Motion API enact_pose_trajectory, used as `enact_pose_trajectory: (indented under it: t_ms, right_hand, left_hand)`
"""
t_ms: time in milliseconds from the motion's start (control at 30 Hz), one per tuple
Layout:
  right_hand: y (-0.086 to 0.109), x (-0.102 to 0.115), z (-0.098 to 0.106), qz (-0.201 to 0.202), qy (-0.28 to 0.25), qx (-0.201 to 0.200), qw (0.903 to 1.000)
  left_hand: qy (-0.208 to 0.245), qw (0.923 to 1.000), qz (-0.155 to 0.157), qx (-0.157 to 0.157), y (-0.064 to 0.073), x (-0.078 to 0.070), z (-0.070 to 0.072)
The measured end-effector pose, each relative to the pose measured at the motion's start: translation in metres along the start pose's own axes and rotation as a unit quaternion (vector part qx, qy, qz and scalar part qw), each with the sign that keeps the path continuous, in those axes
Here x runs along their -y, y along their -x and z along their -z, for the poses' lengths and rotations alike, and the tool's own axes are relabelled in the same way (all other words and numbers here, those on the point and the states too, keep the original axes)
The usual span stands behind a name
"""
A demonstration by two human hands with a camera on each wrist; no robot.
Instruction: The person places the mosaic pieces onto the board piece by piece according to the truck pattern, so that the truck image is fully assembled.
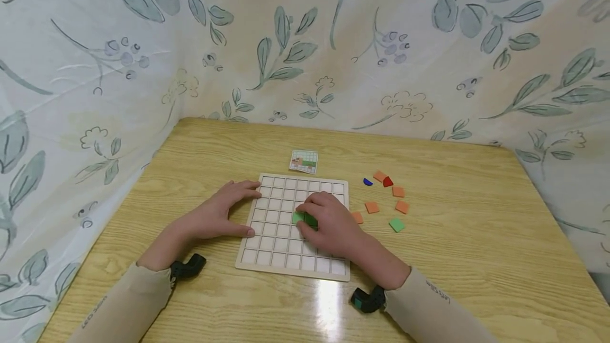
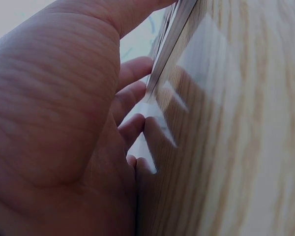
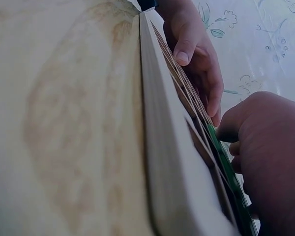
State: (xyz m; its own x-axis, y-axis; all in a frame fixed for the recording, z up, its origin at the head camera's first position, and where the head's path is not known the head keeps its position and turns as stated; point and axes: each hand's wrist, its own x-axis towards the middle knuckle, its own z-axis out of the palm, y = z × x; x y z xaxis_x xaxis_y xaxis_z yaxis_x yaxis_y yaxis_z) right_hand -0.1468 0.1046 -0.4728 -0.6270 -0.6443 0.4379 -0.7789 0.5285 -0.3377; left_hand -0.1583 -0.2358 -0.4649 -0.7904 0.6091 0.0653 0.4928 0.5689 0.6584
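A wooden grid board (image 1: 267, 258) lies on the table. Bent over it, my right hand (image 1: 329, 221) pinches a light green square tile (image 1: 298, 217) between thumb and fingers, low at a cell near the middle. A darker green patch (image 1: 311, 220) shows under that palm, partly hidden. In the right wrist view, a green strip of tiles (image 3: 226, 167) sits in the board beneath the thumb. My left hand (image 1: 216, 210) rests along the board's left edge, thumb and fingers spread and touching the rim.
Behind the board lies a small pattern card (image 1: 304, 162). Right of it are several loose orange tiles (image 1: 398, 192), a green tile (image 1: 396, 225), a red piece (image 1: 388, 181) and a blue half-round piece (image 1: 367, 181). Floral cloth (image 1: 305, 68) hangs behind the table.
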Motion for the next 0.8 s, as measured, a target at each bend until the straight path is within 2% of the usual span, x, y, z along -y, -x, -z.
enact_pose_trajectory:
  t_ms: [267,433,633,800]
  right_hand:
    - [0.004,0.000,0.004,-0.015,0.005,0.001,0.9999]
    - [0.007,0.001,0.009,-0.020,0.011,0.009,0.9997]
    - [0.022,-0.005,0.021,-0.021,0.022,-0.027,0.9992]
    - [0.038,-0.019,0.033,-0.009,0.034,-0.061,0.9975]
  left_hand:
    - [-0.003,1.0000,-0.006,-0.001,0.001,0.001,0.000]
    - [-0.004,1.0000,0.001,-0.002,0.005,0.001,0.001]
    - [0.004,1.0000,-0.006,0.001,0.003,0.001,0.001]
    - [0.002,0.9999,-0.012,-0.002,0.000,0.002,-0.001]
